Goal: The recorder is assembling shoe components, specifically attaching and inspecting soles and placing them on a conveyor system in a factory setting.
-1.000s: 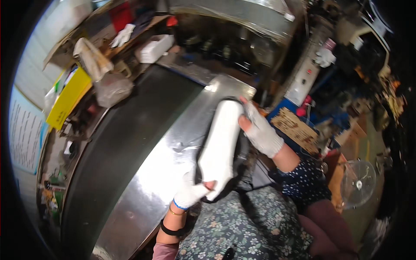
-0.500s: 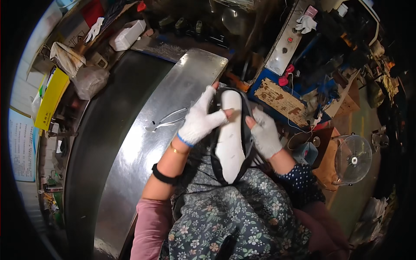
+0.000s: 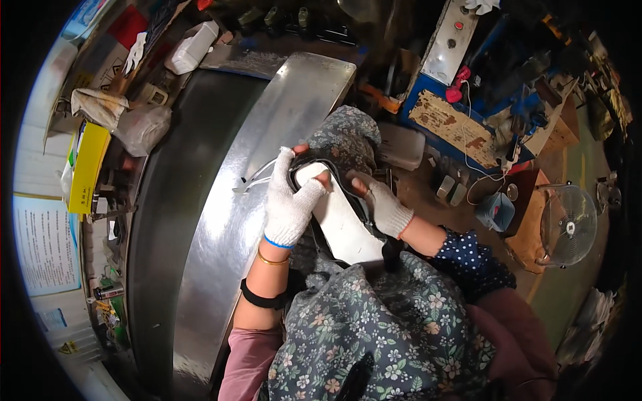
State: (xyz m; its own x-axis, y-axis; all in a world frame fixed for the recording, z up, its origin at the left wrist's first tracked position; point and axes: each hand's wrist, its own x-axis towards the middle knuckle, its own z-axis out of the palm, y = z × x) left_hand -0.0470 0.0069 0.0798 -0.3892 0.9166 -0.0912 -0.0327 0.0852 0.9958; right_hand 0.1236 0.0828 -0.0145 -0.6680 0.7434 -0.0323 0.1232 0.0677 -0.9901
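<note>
A black shoe upper (image 3: pixel 361 202) surrounds a white insole-shaped sole (image 3: pixel 342 224), underside up, over my lap. It slants, its far end pointing left. My left hand (image 3: pixel 292 204), in a white glove with bare fingertips, grips the far left edge, thumb lying on the white sole. My right hand (image 3: pixel 386 208), gloved alike, holds the right edge with fingers curled against the black material; part of its grip is hidden. Metal pliers (image 3: pixel 257 180) lie on the shiny metal bench top (image 3: pixel 217 247), partly covered by my left hand.
A dark conveyor-like belt (image 3: pixel 157 234) runs along the bench's left. My apron-covered knee (image 3: pixel 348 130) rises beyond the shoe. To the right are a blue machine base (image 3: pixel 411 100), a blue bin (image 3: pixel 495 211), a cardboard box (image 3: pixel 521 247) and a round fan (image 3: pixel 568 227).
The shoe has turned, its far end swinging left and its near end right. Both hands moved slightly left with it, and my apron-covered knee now shows beyond it. The view has shifted.
</note>
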